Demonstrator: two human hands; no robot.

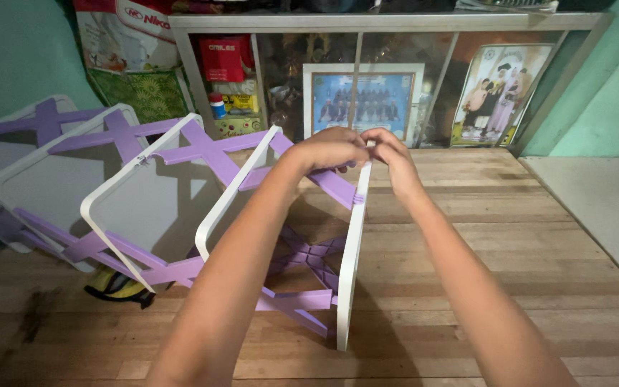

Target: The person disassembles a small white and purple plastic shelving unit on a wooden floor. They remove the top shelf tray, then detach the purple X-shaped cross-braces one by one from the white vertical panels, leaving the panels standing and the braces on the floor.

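Note:
A white-framed panel with purple crossed braces (349, 279) stands upright on its edge on the wooden floor, right in front of me. My left hand (331, 149) and my right hand (390, 152) meet at the panel's top corner, fingers closed around the white frame and the end of a purple brace. My forearms hide part of the frame's middle. Three more panels of the same kind (120, 201) lean one behind another to the left.
A glass-fronted cabinet (367, 79) with framed pictures and packets stands against the back wall. Teal walls close in on both sides. A yellow and black item (116, 287) lies on the floor under the leaning panels. Bare wooden floor (510, 236) spreads to the right.

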